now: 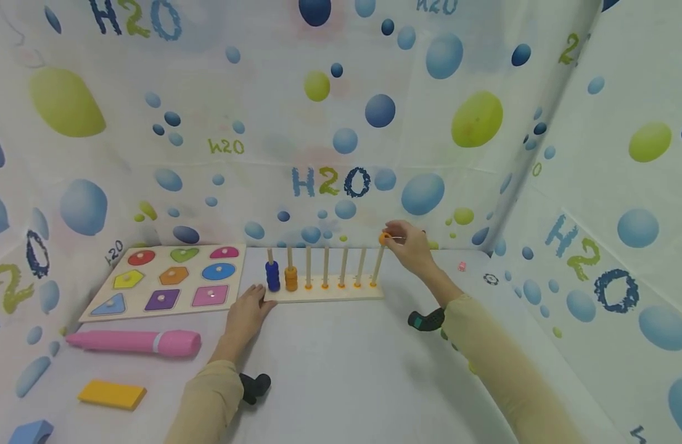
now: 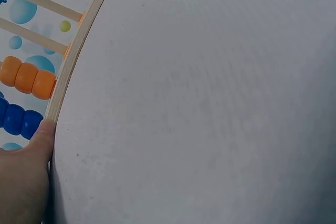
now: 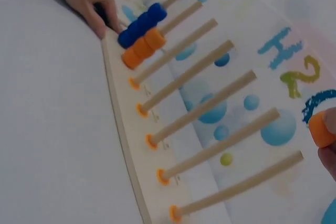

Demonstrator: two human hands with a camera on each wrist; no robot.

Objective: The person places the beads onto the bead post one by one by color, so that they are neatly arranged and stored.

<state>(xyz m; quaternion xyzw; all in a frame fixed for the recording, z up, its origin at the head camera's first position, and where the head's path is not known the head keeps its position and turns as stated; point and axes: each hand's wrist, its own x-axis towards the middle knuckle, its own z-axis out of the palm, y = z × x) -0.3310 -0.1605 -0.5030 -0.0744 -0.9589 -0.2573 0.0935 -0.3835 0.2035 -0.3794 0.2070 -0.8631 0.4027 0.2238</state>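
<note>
A wooden peg board [image 1: 324, 296] with a row of upright pegs stands near the back wall. Several blue beads [image 1: 272, 276] are stacked on its leftmost peg, and orange beads [image 1: 291, 279] on the peg beside it. The other pegs carry no stack. My left hand [image 1: 246, 317] holds the board's left end, its thumb [image 2: 41, 142] on the front edge. At the far right, my right hand [image 1: 412, 246] pinches one orange bead [image 3: 319, 130] between thumb and fingers. In the right wrist view that bead is just off the tip of the rightmost peg [image 3: 273, 169].
A shape puzzle board [image 1: 199, 287] lies left of the peg board. Closer on the left are a big pink marker-shaped toy [image 1: 124, 341], a yellow block [image 1: 112, 394] and a blue block [image 1: 31, 433]. Patterned cloth [image 1: 341, 148] walls the table at the back and sides.
</note>
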